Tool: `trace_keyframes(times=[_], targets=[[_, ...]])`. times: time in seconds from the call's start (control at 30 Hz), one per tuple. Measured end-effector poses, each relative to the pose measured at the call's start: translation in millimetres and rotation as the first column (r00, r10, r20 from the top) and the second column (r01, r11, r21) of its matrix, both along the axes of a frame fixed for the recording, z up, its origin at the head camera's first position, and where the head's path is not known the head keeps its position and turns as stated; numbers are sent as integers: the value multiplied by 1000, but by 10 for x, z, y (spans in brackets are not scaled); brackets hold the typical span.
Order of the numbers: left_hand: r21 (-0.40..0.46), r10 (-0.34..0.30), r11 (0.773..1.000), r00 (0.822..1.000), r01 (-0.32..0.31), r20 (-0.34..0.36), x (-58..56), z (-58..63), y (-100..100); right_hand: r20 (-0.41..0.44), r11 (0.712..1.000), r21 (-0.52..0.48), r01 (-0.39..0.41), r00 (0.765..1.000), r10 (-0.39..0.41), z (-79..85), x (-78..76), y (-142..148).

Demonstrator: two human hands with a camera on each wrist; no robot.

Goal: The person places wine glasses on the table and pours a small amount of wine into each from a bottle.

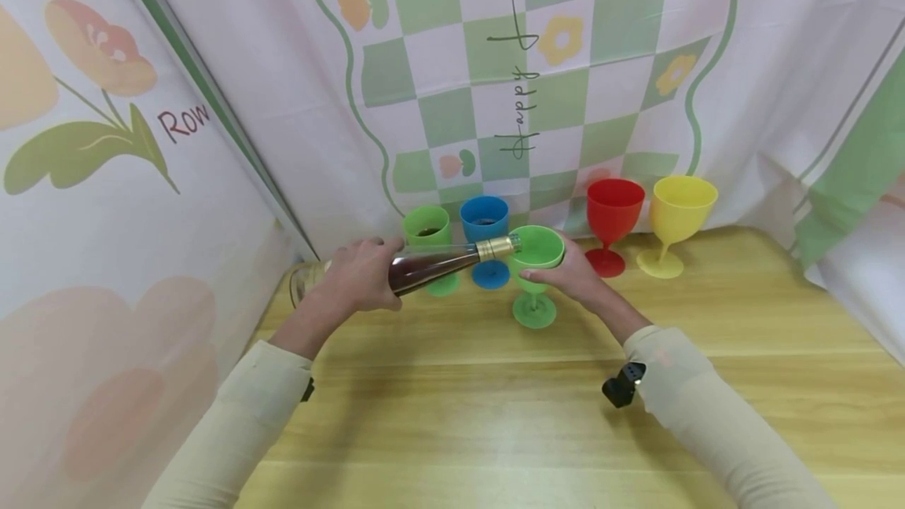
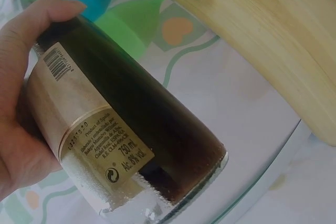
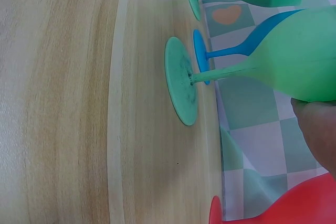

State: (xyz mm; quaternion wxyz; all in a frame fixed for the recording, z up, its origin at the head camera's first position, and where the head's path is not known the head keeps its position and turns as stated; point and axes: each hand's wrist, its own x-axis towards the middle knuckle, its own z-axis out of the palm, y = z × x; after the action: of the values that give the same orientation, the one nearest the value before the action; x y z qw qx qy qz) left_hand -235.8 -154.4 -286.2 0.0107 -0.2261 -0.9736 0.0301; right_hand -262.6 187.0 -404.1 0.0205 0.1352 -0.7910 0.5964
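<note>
My left hand (image 1: 357,273) grips a wine bottle (image 1: 431,267) round its body, the bottle lying almost level with its neck pointing right. Its gold-collared mouth is at the rim of a light green goblet (image 1: 535,246). Dark liquid shows through the glass, and a printed back label (image 2: 113,142) faces the left wrist view. Round that goblet's bowl curl the fingers of my right hand (image 1: 574,277). Its stem and foot (image 3: 181,82) hang below; whether the foot touches the table I cannot tell. Behind stand another green goblet (image 1: 427,222) and a blue goblet (image 1: 485,214), both with dark liquid inside.
A red goblet (image 1: 615,210) and a yellow goblet (image 1: 681,210) stand right of my right hand, near the back edge of the wooden table (image 1: 481,415). Patterned cloth (image 1: 495,93) hangs behind the table and along its left side.
</note>
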Motion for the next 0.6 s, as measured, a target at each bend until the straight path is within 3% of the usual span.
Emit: trace_keyframes(times=[0.6], targets=[[-12,7,1000,1000,-7,1,-3,6,4,-1,1000,-8,-6,1000,6,0,-1,1]])
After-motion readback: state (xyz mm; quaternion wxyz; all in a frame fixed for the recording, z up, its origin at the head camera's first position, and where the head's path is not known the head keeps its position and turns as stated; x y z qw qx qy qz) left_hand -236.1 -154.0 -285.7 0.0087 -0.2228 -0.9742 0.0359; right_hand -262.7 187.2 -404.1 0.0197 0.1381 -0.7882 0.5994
